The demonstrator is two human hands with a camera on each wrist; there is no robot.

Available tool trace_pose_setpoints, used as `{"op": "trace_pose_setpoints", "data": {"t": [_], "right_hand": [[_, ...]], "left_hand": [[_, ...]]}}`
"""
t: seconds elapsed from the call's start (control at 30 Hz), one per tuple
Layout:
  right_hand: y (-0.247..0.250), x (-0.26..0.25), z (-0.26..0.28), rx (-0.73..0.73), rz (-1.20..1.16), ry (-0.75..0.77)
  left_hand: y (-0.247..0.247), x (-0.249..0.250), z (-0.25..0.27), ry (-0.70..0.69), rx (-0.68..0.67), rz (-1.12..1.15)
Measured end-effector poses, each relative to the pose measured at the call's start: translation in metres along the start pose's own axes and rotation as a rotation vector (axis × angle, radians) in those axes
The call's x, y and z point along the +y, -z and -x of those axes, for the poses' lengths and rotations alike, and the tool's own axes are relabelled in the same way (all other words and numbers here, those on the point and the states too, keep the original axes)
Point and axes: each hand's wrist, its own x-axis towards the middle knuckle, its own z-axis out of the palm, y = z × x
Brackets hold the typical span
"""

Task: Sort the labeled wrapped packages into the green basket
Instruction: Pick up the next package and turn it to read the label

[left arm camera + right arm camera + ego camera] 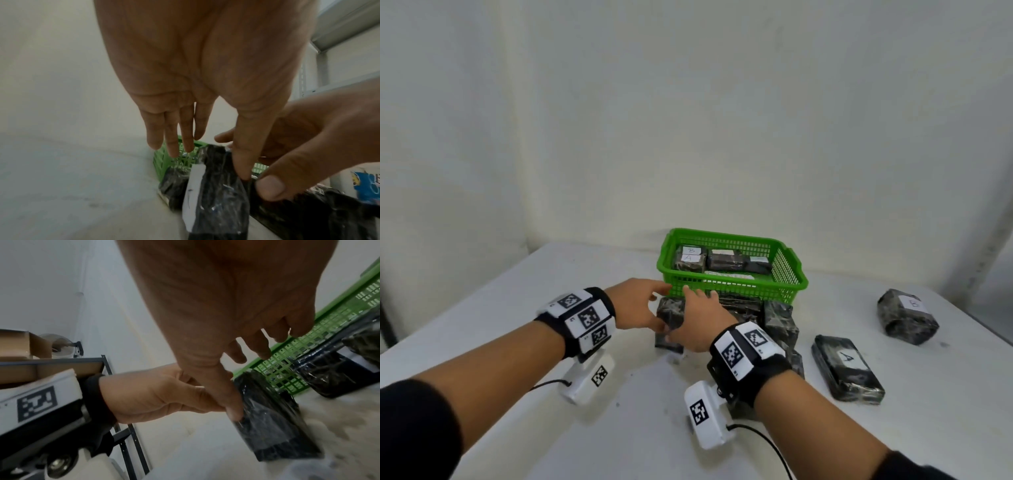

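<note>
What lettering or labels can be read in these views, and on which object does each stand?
"B": white label on the back left package in the green basket.
"A": white label just in front of that one.
"A": label on the flat package on the table.
"B" or "6", unclear: label on the far right package.
Blue item print: too blurred.

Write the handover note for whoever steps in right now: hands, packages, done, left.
Left hand: thumb and fingers on the upright package in front of the green basket.
Right hand: thumb on the same package; its fingers reach over the top, how they sit is hidden.
Done: several packages already lie in the basket, one pair showing B and A labels.
Left: the held package, the pile against the basket's front, the flat A package and the far-right package, all on the table.
</note>
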Motion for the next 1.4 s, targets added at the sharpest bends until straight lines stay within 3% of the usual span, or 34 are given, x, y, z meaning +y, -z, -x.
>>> {"op": "trace_pose_setpoints", "data": {"t": [0.23,0.43,0.8,1.1,1.27,1.4], "right_hand": [[-0.011,0.005,-0.008,0.223,-0.106,-0.005],[-0.004,0.013,-0.009,0.380,-0.519,0.087],[-0.003,0.021,-0.031,0.499,-1.126,0.140],[0.005,0.039,-0.037,0.442,-1.264,0.195],[0.004,0.046,-0.034,0.485,-1.259,0.199],[0.008,0.050,-0.029,0.575,-1.189,0.229]], "left_hand": [[-0.024,-0.016,-0.018,-0.057,0.129,0.122],[-0.009,-0.028,-0.021,-0.090,0.305,0.473],[-0.004,-0.011,-0.036,-0.133,0.398,1.060],[-0.024,0.006,-0.051,-0.154,0.495,1.224],[-0.033,0.013,-0.055,-0.177,0.504,1.191],[-0.040,0.017,-0.053,-0.249,0.454,1.301]]}}
